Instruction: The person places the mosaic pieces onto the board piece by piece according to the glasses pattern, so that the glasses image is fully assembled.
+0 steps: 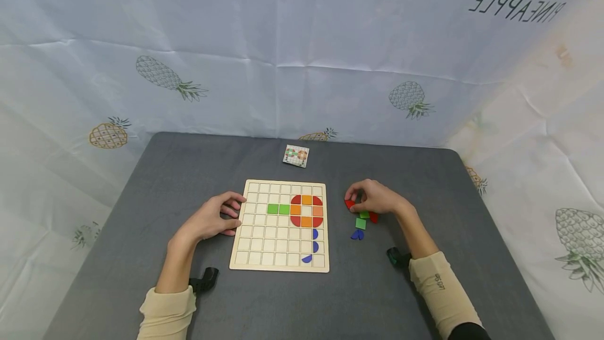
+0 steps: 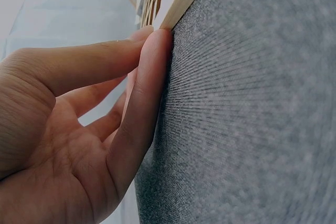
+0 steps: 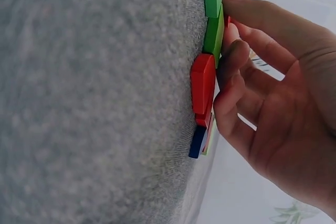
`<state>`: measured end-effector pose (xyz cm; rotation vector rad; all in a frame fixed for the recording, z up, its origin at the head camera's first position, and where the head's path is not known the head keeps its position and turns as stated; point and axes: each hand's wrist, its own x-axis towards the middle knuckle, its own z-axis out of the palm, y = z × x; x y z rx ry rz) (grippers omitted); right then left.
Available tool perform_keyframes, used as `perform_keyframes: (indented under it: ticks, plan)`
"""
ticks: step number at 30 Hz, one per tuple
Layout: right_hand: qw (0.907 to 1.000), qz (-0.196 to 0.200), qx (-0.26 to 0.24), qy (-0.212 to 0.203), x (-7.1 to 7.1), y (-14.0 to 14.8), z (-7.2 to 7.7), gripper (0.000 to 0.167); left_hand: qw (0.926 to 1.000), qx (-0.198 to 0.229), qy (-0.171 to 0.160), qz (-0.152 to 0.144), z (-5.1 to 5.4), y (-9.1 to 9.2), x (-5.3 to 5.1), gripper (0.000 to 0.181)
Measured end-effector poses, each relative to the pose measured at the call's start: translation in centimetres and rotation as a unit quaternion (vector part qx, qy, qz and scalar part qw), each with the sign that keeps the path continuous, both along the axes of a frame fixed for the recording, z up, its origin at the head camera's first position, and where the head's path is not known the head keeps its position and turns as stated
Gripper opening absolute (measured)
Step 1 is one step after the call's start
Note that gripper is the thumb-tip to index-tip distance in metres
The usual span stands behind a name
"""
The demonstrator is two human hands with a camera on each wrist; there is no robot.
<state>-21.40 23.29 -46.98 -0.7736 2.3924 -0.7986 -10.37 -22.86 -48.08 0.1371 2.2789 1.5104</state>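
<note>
A wooden grid board (image 1: 264, 262) lies flat on the table. My left hand (image 1: 212, 216) touches its left edge with fingertips and thumb; the left wrist view shows them against the board's side (image 2: 185, 1). At the right of the board, my right hand (image 1: 377, 197) pinches a red piece (image 1: 349, 203) between thumb and fingers, low over a small pile. Mostly hidden by fingers in the right wrist view, that piece shows only a sliver. Around it lie green squares (image 1: 360, 223), another red piece (image 1: 374, 217) and blue petal-shaped pieces (image 1: 357, 234).
On the board sit red corner pieces and orange squares (image 1: 306, 222) in a ring, green squares (image 1: 278, 209), and blue half-round pieces (image 1: 315, 246). A small pattern card (image 1: 296, 156) lies behind the board. A pineapple-print curtain (image 1: 278, 93) hangs behind the grey table (image 1: 189, 172).
</note>
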Motion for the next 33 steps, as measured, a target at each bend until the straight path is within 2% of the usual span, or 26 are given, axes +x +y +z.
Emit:
perform_keyframes:
  ticks: [8,15,19,26,33]
  plan:
    - [0.9998,-0.004,-0.018,0.002,0.1,-0.4,0.1,0.020,1.0000,0.000,-0.003,0.000,-0.2,0.0,0.0,0.054]
    - [0.9986,-0.011,-0.049,0.017,0.2,-2.1,0.5,0.024,1.0000,0.000,-0.003,0.002,-0.1,0.0,0.0,0.055]
    - [0.9979,-0.009,-0.054,0.034,0.4,-3.8,0.6,0.026,1.0000,-0.001,-0.005,0.003,0.0,0.0,0.0,0.055]
    - [0.9967,0.018,-0.057,0.055,0.7,-7.6,1.0,0.026,1.0000,-0.002,0.001,0.001,-0.1,0.0,0.0,0.055]
    - [0.9967,0.035,-0.060,0.043,0.4,-11.8,1.2,0.024,1.0000,-0.007,0.005,-0.002,-0.1,0.0,0.0,0.054]
